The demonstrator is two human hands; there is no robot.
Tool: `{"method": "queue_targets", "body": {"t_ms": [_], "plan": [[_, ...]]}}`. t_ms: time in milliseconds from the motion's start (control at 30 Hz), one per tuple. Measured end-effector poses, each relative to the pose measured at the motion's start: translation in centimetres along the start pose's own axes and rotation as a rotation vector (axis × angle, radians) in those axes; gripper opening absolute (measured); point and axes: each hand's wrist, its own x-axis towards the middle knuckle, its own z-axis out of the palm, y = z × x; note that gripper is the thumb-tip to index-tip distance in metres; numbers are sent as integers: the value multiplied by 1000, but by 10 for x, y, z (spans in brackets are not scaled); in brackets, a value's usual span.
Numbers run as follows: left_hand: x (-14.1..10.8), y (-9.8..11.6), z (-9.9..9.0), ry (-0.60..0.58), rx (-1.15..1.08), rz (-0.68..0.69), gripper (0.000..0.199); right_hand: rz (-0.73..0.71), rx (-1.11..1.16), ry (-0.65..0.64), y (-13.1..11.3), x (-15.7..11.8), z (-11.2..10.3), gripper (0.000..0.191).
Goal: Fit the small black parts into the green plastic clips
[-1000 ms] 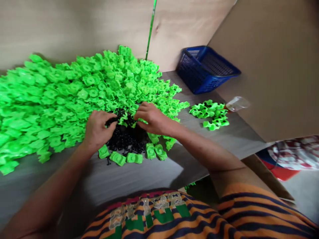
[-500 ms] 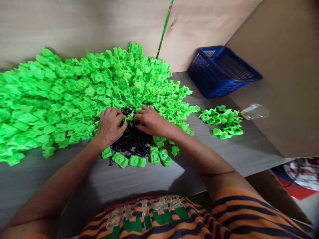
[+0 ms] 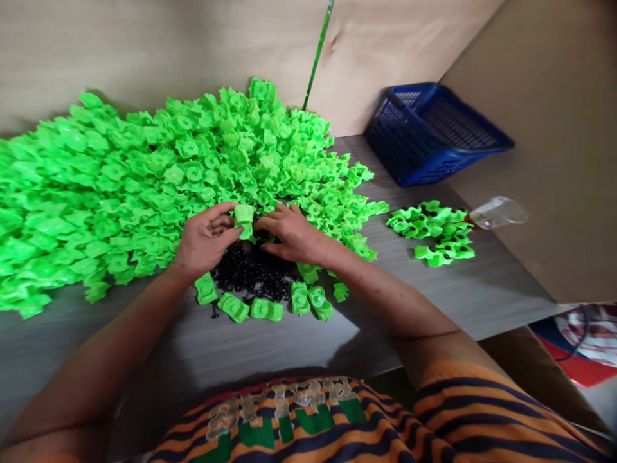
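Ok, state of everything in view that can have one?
Left hand, closed on the held green piece
Held green piece, gripped at its left side
Right hand, curled; grip unclear
Black parts, heaped loose
Green pile, jumbled
Front green pieces, lying loose
Right-side green cluster, black bits showing
Blue basket, open-topped
Clear cup, upright or tipped: unclear

**Location Type: Small-Parts Workshop**

I am stationed at a grey bench (image 3: 299,341), apparently in a workshop. Indicators: bulk green parts (image 3: 144,173) heaped beyond and left of my left hand (image 3: 201,239); loose black parts (image 3: 255,273) below its grip; well right, green-and-black pieces (image 3: 434,222) and a blue basket (image 3: 405,145); behind, plain panels (image 3: 168,38).
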Motion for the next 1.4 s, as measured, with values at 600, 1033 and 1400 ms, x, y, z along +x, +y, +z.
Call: {"method": "queue_targets", "body": {"t_ms": [600, 1033, 1400], "plan": [[-10, 18, 14, -91, -414, -175, 60, -202, 282, 438, -18, 1, 16, 23], [-8, 21, 2, -96, -608, -325, 45, -212, 321, 466, -13, -2, 11, 12], [-15, 21, 17, -49, -614, -344, 42, -250, -114, 388, -22, -5, 18, 18]]}}
